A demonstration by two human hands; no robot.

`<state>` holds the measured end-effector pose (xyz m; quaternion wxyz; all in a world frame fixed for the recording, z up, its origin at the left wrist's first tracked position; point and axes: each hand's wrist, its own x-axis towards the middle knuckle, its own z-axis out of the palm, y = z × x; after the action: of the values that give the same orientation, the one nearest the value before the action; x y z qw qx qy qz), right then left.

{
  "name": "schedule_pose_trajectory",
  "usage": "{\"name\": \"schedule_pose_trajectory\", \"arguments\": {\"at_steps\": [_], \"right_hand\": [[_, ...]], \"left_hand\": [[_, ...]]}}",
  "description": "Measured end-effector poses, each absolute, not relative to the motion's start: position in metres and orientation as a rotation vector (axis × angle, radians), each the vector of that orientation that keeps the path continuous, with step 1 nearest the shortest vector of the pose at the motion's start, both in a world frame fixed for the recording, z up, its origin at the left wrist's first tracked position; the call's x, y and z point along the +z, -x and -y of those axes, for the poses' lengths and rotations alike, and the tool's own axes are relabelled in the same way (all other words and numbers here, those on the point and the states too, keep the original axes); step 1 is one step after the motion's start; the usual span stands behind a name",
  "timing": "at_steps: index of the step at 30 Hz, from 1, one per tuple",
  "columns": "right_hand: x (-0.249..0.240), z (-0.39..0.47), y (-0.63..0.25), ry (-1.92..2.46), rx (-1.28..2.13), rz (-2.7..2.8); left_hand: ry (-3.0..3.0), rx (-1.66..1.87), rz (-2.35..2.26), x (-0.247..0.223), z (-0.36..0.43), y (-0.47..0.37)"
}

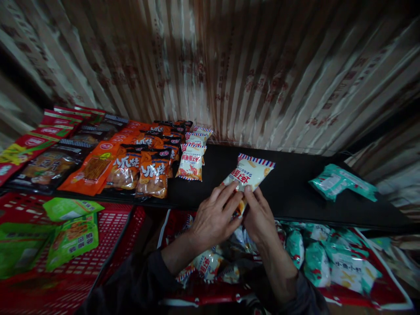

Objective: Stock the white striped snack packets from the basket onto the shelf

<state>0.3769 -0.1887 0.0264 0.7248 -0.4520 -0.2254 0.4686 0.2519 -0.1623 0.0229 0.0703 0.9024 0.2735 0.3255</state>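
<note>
A white snack bag (251, 173) with a blue-and-red striped edge is held between both hands above the front edge of the black shelf (288, 175). My left hand (216, 214) has its fingers over the bag's lower left part. On the bag's lower right side, my right hand (260, 214) grips with the thumb on its front. Similar white bags (190, 162) lie in a short row on the shelf, left of my hands. Beside that row are orange-and-black snack bags (153, 173).
Flat orange (95, 168), dark and red packets cover the shelf's left end. A teal packet (333, 181) lies at the right. Below are a red basket (113, 227) with green packets and a red basket (390, 273) of teal and white bags. Corrugated sheeting stands behind.
</note>
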Motion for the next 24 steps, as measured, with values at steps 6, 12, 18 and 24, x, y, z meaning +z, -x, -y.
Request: {"name": "schedule_pose_trajectory", "arguments": {"at_steps": [6,12,18,24], "right_hand": [[0.026,0.183,-0.393,1.059,0.976,0.401],[0.024,0.181,-0.399,0.975,1.117,0.340],[0.022,0.182,-0.396,1.017,1.250,0.349],[0.026,0.186,-0.384,1.077,1.393,0.432]], "left_hand": [[-2.583,1.013,-0.620,0.026,0.161,-0.252],[-2.102,1.247,-0.963,0.026,0.157,-0.252],[-1.301,1.077,-1.033,0.032,0.136,-0.245],[-0.962,0.988,-0.844,0.040,0.130,-0.243]]}}
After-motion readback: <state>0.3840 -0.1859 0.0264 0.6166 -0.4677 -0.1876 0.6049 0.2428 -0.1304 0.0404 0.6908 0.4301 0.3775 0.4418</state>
